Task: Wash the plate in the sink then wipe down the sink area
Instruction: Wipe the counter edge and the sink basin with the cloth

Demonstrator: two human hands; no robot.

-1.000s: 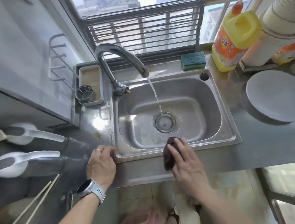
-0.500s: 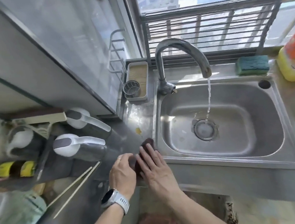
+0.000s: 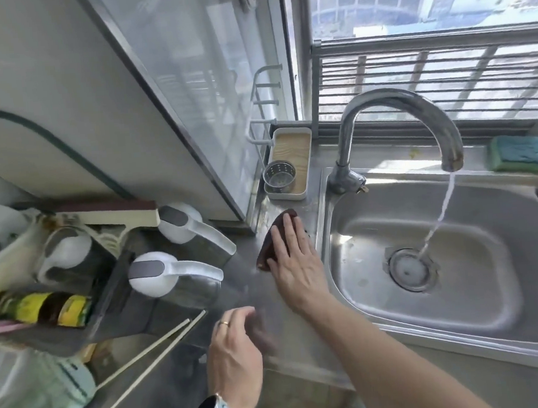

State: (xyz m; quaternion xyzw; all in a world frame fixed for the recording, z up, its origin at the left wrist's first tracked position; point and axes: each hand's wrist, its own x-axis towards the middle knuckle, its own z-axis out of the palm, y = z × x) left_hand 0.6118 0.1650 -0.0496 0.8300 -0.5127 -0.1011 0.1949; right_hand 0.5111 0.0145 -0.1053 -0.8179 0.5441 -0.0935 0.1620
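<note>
Cloth (image 3: 272, 240) moved up-counter (right hand (image 3: 293, 268) flat) | chopsticks (image 3: 154, 354): 2

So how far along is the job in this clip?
No plate shows in the sink, so washing looks finished, though the faucet runs. In hand: the right hand presses a dark cloth flat on the counter left of the basin; the left hand hovers nearby. Left: remaining counter, and shutting off the water.

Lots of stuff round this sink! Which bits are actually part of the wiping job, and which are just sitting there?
In use:
right hand
dark cloth pressed flat under it
steel counter being wiped
sink
running tap

Just lying about:
green sponge
chopsticks
white tray
two white-lidded jars
</note>
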